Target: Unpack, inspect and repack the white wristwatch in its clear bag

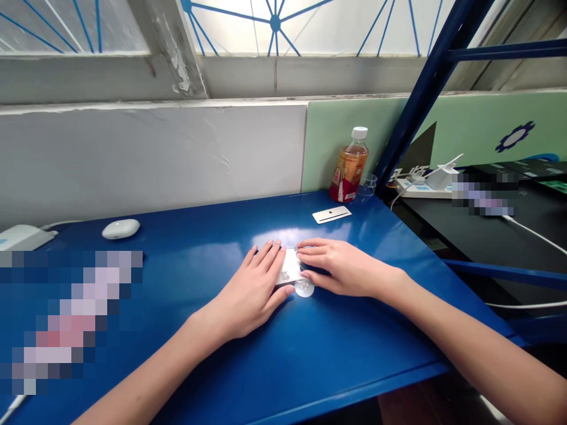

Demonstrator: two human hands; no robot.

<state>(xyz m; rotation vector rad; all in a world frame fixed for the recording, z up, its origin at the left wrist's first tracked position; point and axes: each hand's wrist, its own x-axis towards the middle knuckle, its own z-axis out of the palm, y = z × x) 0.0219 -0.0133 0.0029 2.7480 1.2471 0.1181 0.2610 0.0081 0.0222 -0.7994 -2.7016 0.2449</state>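
Both hands rest on a small white card or packet (290, 267) lying on the blue table (345, 354). My left hand (254, 289) lies flat over its left part, fingers stretched forward and thumb along the near edge. My right hand (339, 268) covers its right side, fingers pointing left and pressed on the card. A small round clear piece (305, 288) sits at the card's near edge between the two thumbs. Most of the card is hidden under the fingers.
A white card with a slot (332, 214) lies further back. A bottle of amber drink (349, 168) with a white cap stands by the green panel. A white oval device (120, 228) sits at the left. A power strip (420, 186) and cables lie on the black desk at right.
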